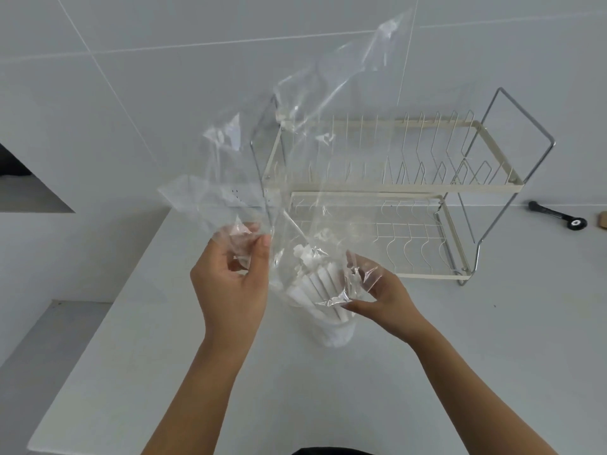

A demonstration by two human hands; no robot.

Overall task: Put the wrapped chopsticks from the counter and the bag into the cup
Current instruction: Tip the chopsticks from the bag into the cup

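Note:
A large clear plastic bag (295,133) hangs in the air above the counter, held by both hands. My left hand (233,277) pinches its left edge between thumb and fingers. My right hand (377,297) pinches the bag's crumpled lower right edge. Below and between the hands stands a white cup (338,333) on the counter. Several white wrapped chopsticks (318,277) stand bunched in the cup, seen through the plastic. I cannot tell whether any chopsticks are left inside the bag.
A cream two-tier wire dish rack (427,188) stands behind the cup on the white counter (295,389). A black tool (558,215) lies at the far right against the wall. The counter's left edge drops off beside a grey ledge.

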